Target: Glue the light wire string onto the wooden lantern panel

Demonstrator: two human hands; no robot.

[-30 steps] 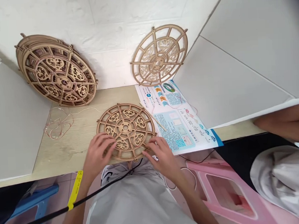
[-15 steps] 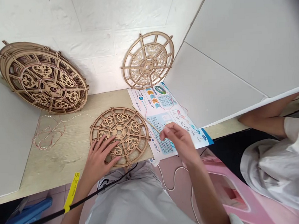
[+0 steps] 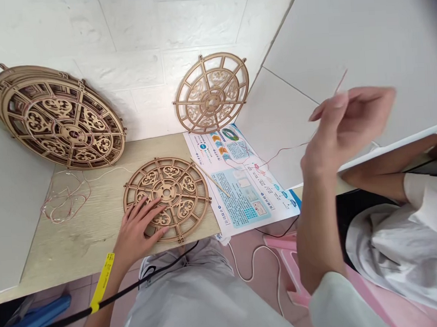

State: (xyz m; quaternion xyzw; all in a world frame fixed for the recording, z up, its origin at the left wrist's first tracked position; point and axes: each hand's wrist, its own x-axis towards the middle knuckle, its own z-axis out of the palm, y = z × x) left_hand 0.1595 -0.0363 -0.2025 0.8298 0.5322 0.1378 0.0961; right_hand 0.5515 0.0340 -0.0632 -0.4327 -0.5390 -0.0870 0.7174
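Wooden disc [image 3: 173, 192] lies under my left hand [image 3: 138, 229], fingers spread, gripping nothing. Round, no long axis. From my right hand [image 3: 348, 122], aloft and pinching reddish thread [image 3: 287, 148], it sits well left, lower.

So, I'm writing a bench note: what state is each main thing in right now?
Left hand: spread open, resting on the flat disc
Flat disc: lying on the table
Right hand: raised, pinching the pink thread
Pink thread: trailing down to the printed sheet
Stick: lying on the printed sheet
Printed sheet: unfolded, printing up
Single disc: tilted against the wall
Disc stack: tilted against the wall
Thread tangle: loose on the table
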